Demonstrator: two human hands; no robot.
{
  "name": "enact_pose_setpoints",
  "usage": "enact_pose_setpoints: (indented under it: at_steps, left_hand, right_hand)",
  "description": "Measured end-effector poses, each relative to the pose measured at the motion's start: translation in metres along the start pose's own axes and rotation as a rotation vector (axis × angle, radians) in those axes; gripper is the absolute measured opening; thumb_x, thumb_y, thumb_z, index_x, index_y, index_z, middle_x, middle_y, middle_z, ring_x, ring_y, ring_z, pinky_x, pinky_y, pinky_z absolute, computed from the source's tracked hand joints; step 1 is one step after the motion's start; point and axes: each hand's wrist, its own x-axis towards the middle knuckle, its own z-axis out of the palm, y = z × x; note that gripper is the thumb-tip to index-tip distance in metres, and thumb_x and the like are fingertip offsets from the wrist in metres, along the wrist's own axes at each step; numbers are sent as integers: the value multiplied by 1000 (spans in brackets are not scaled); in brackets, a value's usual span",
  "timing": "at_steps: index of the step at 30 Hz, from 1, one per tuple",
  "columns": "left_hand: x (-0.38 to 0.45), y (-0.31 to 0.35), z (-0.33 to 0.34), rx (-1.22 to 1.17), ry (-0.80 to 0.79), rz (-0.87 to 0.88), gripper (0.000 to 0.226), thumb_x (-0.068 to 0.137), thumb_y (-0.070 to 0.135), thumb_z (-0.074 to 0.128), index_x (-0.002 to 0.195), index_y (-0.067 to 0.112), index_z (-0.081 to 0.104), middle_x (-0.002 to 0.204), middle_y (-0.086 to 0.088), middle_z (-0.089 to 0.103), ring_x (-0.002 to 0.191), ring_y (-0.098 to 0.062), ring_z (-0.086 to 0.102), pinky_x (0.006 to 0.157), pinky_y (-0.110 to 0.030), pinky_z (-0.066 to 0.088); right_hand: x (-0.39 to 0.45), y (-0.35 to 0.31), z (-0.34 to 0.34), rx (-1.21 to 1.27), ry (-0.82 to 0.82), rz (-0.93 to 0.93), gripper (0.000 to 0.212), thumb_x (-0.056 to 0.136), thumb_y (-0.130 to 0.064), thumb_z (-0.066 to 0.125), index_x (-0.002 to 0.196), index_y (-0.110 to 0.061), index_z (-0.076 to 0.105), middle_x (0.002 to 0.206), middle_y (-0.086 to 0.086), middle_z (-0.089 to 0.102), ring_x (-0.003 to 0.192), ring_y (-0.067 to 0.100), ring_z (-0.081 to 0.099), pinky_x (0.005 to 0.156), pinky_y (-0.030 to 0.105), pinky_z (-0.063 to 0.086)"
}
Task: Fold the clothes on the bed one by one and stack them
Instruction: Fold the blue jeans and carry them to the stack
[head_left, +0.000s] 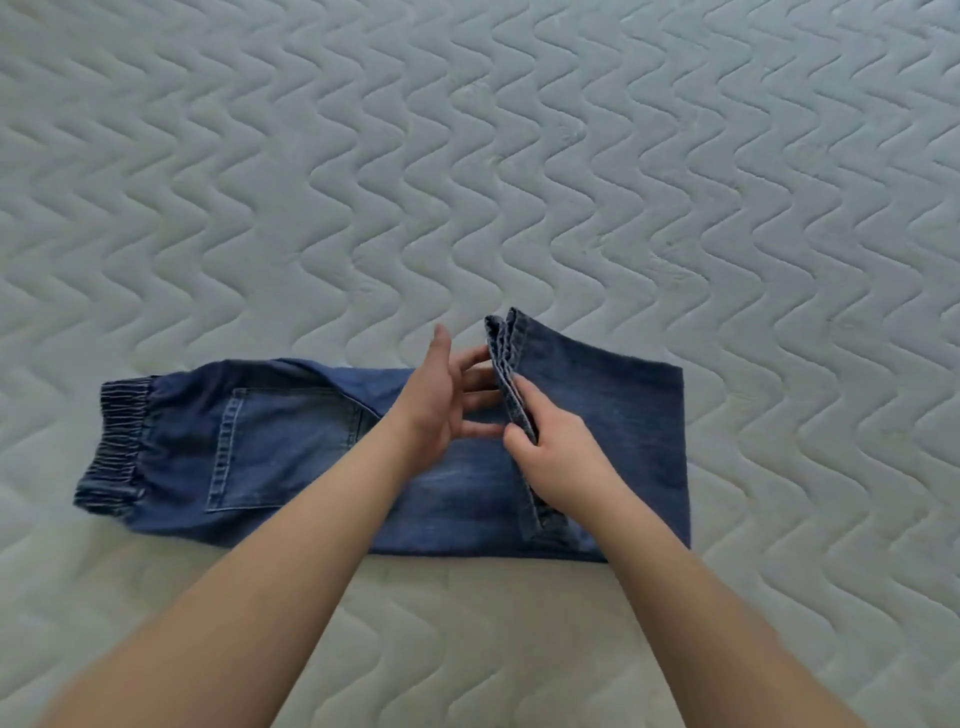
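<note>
A pair of blue jeans (291, 457) lies sideways on the bed, elastic waistband at the left and one back pocket facing up. Its leg ends are doubled back over the middle from the right, and the hems stand up in a ridge at the centre. My right hand (561, 457) pinches those hems near their front part, thumb on the left of the ridge. My left hand (441, 395) hovers just left of the hems with fingers spread and straight, fingertips close to or touching the ridge. No other garment and no stack is in view.
The bed (467, 156) is covered by a pale grey quilted cover with a wavy stitch pattern, and it fills the whole view around the jeans.
</note>
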Motion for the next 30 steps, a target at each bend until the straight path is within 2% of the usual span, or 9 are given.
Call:
enact_pose_setpoints:
  at_steps: [4, 8, 12, 14, 16, 18, 22, 26, 30]
  left_hand:
    - [-7, -13, -52, 16, 86, -46, 79, 95, 69, 4, 117, 23, 64, 106, -3, 74, 95, -16, 71, 64, -37, 58]
    - [-9, -30, -86, 25, 160, -91, 78, 94, 72, 8, 119, 23, 62, 112, -4, 73, 101, -19, 70, 76, -37, 57]
    - [1, -51, -98, 266, 238, -143, 52, 101, 59, 28, 115, 24, 63, 108, 2, 70, 101, -14, 65, 92, -39, 52]
    - [8, -61, -99, 419, 290, -87, 45, 99, 56, 40, 114, 20, 64, 113, -1, 69, 105, -18, 63, 96, -43, 52]
    - [13, -66, -98, 640, 380, 3, 40, 95, 55, 52, 106, 19, 65, 108, -1, 70, 99, -17, 63, 91, -34, 51]
    - [16, -67, -93, 818, 446, 28, 45, 90, 57, 58, 111, 18, 65, 107, -1, 69, 98, -18, 62, 83, -28, 46]
    - [19, -72, -83, 914, 448, 35, 43, 84, 55, 68, 108, 20, 62, 104, 2, 67, 95, -20, 62, 83, -36, 52]
    - [17, -75, -80, 971, 412, 82, 27, 95, 40, 58, 108, 16, 60, 104, 0, 64, 93, -21, 59, 78, -34, 49]
    - [10, -74, -88, 1003, 374, 90, 19, 101, 34, 47, 97, 17, 53, 89, 3, 57, 75, -11, 53, 59, -28, 38]
  right_hand:
    - [14, -14, 48, -134, -91, 3, 65, 92, -33, 45, 152, -34, 21, 142, -1, 52, 121, 19, 53, 98, 35, 46]
    - [26, -13, 91, -255, -144, 0, 58, 101, -34, 39, 155, -26, 19, 141, 4, 46, 128, 24, 44, 103, 39, 38]
    - [29, 1, 113, -218, -218, 50, 48, 105, -27, 30, 153, -22, 26, 137, 7, 47, 128, 25, 41, 108, 42, 34]
    - [28, 10, 112, -170, -202, 56, 46, 105, -20, 31, 151, -22, 32, 138, 6, 49, 129, 21, 42, 110, 38, 34]
    - [24, 17, 107, -141, -182, 46, 47, 102, -11, 32, 148, -20, 38, 139, 5, 50, 130, 19, 43, 110, 32, 33]
    - [21, 25, 99, -123, -122, 36, 49, 98, -4, 34, 144, -19, 44, 139, 5, 52, 130, 19, 44, 111, 33, 33]
    - [22, 41, 72, -130, 60, 63, 50, 96, -1, 35, 141, -17, 47, 140, 3, 51, 130, 17, 43, 112, 31, 32]
    - [23, 55, 49, -202, 132, 59, 49, 99, -9, 39, 148, -18, 38, 150, 0, 41, 138, 16, 34, 116, 33, 25]
    - [25, 67, 38, -434, 162, 2, 58, 101, -24, 41, 155, -23, 20, 162, -6, 16, 149, 14, 9, 120, 35, 9]
